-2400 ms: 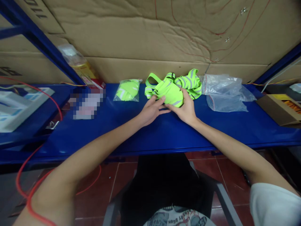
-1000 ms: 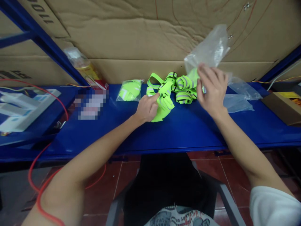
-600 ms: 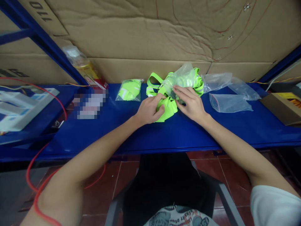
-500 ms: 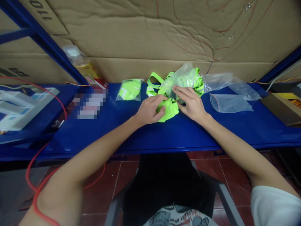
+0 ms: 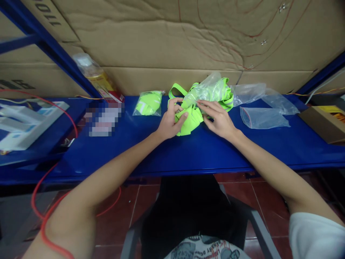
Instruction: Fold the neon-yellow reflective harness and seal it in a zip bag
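A folded bundle of neon yellow-green reflective strap rests at the middle of the blue table. My left hand grips its left side, thumb in front and fingers bent behind. At its right edge is my right hand, fingers stretched out and apart from the thumb, the fingertips by the bundle's upper right. Just behind both hands lies a heap of the same neon straps, with a clear plastic bag on it. What the right fingertips touch is partly hidden.
A bagged neon strap lies to the left. Clear zip bags are spread on the right, near an open cardboard box. A bottle stands at the back left. The blue table meets a cardboard wall.
My left fingers have lifted and bent more behind the bundle, which has shifted slightly left and looks looser. My right hand has moved little; its thumb is now off the bundle's end.
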`<control>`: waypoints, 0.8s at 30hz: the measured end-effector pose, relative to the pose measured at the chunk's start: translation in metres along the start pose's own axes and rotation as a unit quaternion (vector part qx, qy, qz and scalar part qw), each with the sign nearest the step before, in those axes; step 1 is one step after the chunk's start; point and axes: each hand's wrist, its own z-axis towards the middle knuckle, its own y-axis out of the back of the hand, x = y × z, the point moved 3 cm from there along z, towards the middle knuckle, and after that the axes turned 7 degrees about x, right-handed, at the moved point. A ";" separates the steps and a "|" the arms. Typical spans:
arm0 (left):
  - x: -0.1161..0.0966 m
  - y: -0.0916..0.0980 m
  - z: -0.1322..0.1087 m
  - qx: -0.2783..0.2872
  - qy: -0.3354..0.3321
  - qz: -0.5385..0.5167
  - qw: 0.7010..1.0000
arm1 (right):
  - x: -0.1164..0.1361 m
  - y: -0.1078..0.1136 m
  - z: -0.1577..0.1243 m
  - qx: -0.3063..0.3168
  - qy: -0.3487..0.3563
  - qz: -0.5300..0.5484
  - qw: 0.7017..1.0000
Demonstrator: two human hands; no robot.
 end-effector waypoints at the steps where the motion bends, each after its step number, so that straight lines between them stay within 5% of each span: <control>1: 0.001 0.000 0.000 -0.005 0.002 -0.002 1.000 | 0.001 0.001 0.000 -0.001 0.004 0.003 1.000; 14: 0.013 -0.002 0.001 -0.045 0.067 -0.038 0.996 | 0.021 -0.002 -0.002 -0.049 0.063 0.008 0.997; 24: 0.012 -0.006 0.006 -0.029 0.077 -0.080 0.993 | 0.016 -0.001 -0.006 -0.076 0.042 -0.012 0.996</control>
